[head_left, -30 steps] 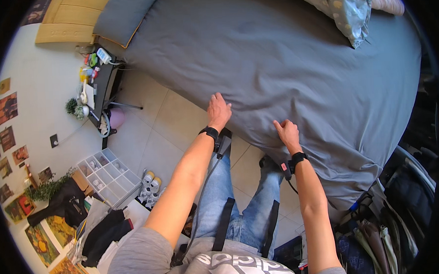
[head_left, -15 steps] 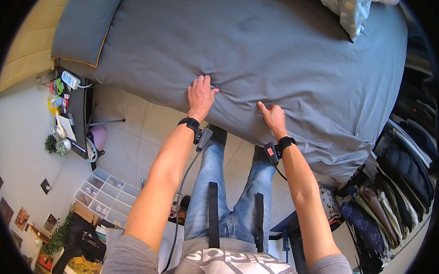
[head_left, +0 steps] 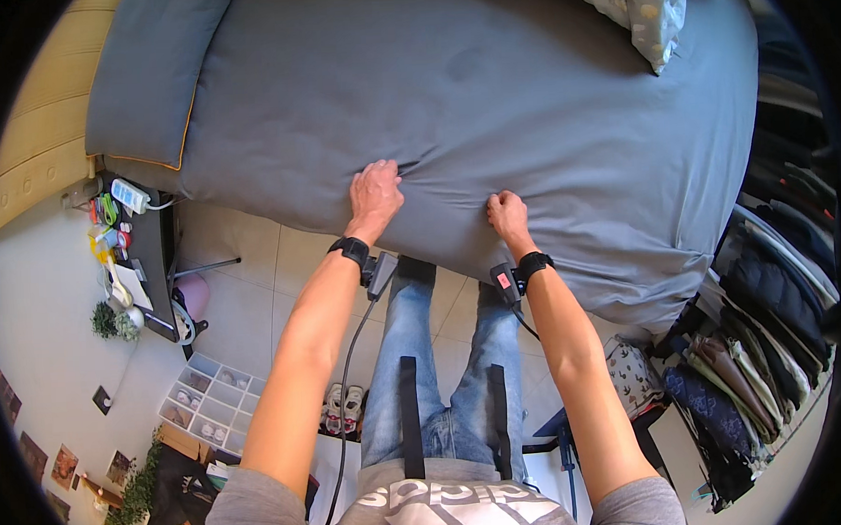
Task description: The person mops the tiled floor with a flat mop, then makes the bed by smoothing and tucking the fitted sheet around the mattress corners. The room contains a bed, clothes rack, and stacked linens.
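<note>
The left hand and right hand grasp a grey bedsheet near its front edge.
Creases run between them; the grey bedsheet spreads from a blue-grey pillow at the left toward hanging clothes at the right.

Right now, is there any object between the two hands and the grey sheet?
Nothing visible: the left hand and the right hand both touch the grey sheet directly. The patterned cloth lies further off, at the picture's upper right.
</note>
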A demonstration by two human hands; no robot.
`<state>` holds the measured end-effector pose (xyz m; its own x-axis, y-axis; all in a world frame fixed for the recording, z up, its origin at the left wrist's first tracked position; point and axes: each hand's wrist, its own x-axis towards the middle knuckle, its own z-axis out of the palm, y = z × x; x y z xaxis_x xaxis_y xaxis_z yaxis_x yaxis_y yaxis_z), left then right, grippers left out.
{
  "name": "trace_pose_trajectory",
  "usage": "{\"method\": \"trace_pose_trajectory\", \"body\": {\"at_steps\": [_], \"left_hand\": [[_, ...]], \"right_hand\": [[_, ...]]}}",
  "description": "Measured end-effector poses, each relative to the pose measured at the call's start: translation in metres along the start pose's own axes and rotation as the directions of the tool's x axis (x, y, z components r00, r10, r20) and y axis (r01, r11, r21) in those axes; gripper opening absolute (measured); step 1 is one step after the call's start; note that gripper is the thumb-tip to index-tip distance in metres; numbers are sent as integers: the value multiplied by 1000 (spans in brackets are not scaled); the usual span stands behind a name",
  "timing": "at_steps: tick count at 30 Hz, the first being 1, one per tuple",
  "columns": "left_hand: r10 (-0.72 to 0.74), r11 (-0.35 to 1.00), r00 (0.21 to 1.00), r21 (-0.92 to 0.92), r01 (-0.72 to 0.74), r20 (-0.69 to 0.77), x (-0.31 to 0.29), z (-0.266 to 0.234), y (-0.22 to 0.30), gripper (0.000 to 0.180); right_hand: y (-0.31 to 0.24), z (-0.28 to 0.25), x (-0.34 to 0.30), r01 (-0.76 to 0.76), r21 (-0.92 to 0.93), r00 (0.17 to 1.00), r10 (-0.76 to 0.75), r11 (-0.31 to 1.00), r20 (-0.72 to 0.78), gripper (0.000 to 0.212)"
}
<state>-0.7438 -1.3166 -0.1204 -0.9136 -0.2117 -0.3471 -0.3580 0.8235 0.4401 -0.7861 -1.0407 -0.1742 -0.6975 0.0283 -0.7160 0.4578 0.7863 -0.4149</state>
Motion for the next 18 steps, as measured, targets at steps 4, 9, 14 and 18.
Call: {"method": "trace_pose_trajectory", "body": {"at_steps": [4,9,14,18], "left_hand": [[30,998,994,44,-34,102,2,-13,-5,11],[-291,957,951,35,289,107,13,-26,-27,27],[-516,849,857,139,510,7,-1,-44,-61,51],[-643,762,764,153,629,64,-10,-49,-71,58]], "right_hand": [[-28,4,-8,121,-83,992,-117,989,48,41],[-42,6,-24,292,-173,956,-282,941,82,40],[-30,7,-48,380,-294,922,-335,877,193,37],[-23,10,-65,401,-328,911,-335,855,240,36]]}}
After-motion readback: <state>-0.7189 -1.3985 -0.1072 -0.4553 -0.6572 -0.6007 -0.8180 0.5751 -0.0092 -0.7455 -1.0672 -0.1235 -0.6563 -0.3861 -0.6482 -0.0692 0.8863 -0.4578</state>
